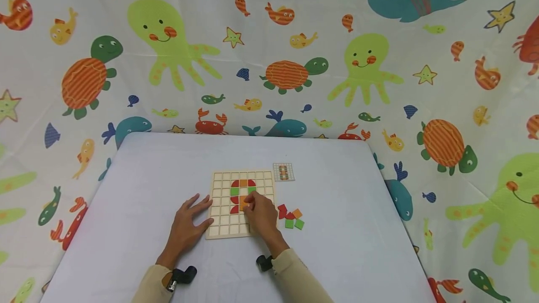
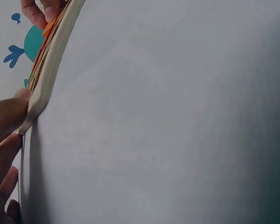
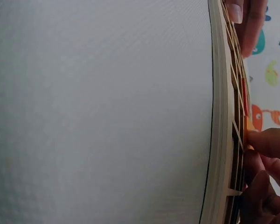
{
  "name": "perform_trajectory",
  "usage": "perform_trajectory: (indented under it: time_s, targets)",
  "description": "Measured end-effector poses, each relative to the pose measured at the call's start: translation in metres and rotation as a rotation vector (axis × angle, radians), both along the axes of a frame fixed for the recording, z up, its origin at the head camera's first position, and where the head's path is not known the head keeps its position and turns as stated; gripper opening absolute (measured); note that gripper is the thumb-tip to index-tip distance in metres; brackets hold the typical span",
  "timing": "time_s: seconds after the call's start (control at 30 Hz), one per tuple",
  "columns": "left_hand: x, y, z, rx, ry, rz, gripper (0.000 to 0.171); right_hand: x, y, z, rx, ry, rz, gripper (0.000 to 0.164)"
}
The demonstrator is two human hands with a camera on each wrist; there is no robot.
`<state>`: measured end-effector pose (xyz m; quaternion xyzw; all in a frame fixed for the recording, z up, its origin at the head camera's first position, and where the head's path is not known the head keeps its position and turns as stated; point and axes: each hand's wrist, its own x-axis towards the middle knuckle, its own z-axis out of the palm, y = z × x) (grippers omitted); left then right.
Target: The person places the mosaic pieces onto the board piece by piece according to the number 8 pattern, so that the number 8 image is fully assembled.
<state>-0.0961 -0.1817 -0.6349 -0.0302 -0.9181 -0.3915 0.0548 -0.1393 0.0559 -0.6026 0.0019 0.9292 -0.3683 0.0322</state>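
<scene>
The grid board (image 1: 222, 229) is showing pale wood; its set tiles (image 1: 234, 191) are showing red, green, orange. Right of the board, loose tiles (image 1: 289, 223) are repeating these. Behind it, the backdrop (image 1: 261, 41) is displaying multicoloured sea creatures on white.

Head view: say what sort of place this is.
Likely a play or filming corner indoors: a white table, a sea-animal backdrop behind it, and a gridded board holding coloured tiles.
</scene>
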Motion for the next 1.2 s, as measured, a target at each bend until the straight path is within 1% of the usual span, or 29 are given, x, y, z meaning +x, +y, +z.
perform_trajectory:
  time_s: [0.13,0.3,0.4,0.47,0.63,0.73,0.8,0.9,1.07,1.2]
  targets:
    - [0.0,0.0,0.0,-0.005,0.003,0.002,0.06,0.0,0.0,0.0,0.014,0.005,0.008,0.014]
    - [0.001,0.0,0.0,0.0,0.005,0.003,0.059,0.001,0.003,0.001,0.025,0.005,0.037,0.011]
    - [0.001,0.001,0.0,0.0,0.006,0.003,0.059,0.003,0.007,0.003,-0.015,-0.007,0.05,0.01]
    - [0.001,0.001,-0.001,-0.001,0.007,0.001,0.059,0.004,0.011,0.003,-0.055,-0.004,0.054,0.012]
    - [0.0,0.001,0.0,-0.001,0.006,0.0,0.059,0.007,0.027,0.004,-0.139,0.05,0.054,0.021]
    - [0.0,0.001,0.0,-0.002,0.012,0.0,0.059,0.008,0.041,0.004,-0.152,0.079,0.03,0.023]
    - [0.0,0.001,0.0,-0.003,0.02,-0.001,0.059,0.007,0.052,0.005,-0.136,0.092,-0.003,0.024]
    - [0.001,0.001,0.0,-0.003,0.031,-0.001,0.058,0.006,0.069,0.006,-0.096,0.085,-0.061,0.025]
    - [0.001,0.001,-0.001,-0.008,0.043,-0.005,0.058,0.005,0.092,0.007,-0.014,0.036,-0.154,0.026]
    - [0.001,0.001,-0.001,-0.007,0.039,-0.004,0.059,0.005,0.1,0.008,0.049,-0.006,-0.174,0.024]
